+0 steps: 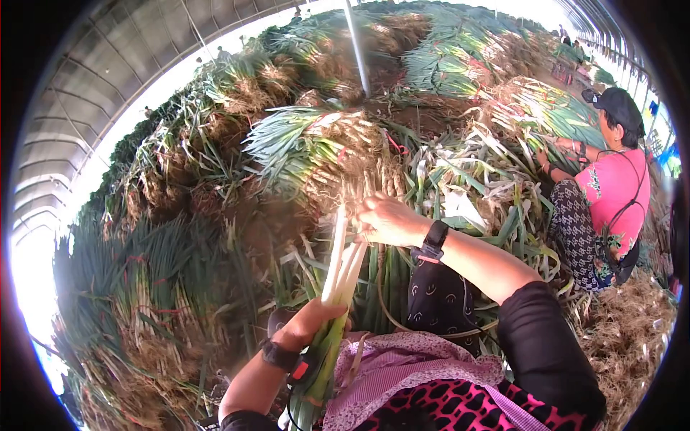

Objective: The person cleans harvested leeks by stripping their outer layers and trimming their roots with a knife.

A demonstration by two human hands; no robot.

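My left hand (pixel 310 327) is wrapped round a small bunch of green onions (pixel 338 276), its white stalks pointing up and its green leaves hanging down past my wrist. At the upper root end of the same bunch, my right hand (pixel 384 219) has its fingers curled in and touching the stalks. Exactly what those fingertips pinch is partly hidden. Just beyond my hands lies a tied bundle of green onions (pixel 316 144) with a red tie and its roots toward me. More green onions (pixel 388 280) stand upright between my hands and my knee.
Loose peeled leaves (pixel 474 179) are heaped on the right. Tied bundles (pixel 158 287) stand at left, with larger piles behind. A co-worker in a pink top (pixel 622 187) squats at right, hands on onions. Trimmed roots (pixel 625 330) cover the right foreground. A pole (pixel 357 50) rises behind.
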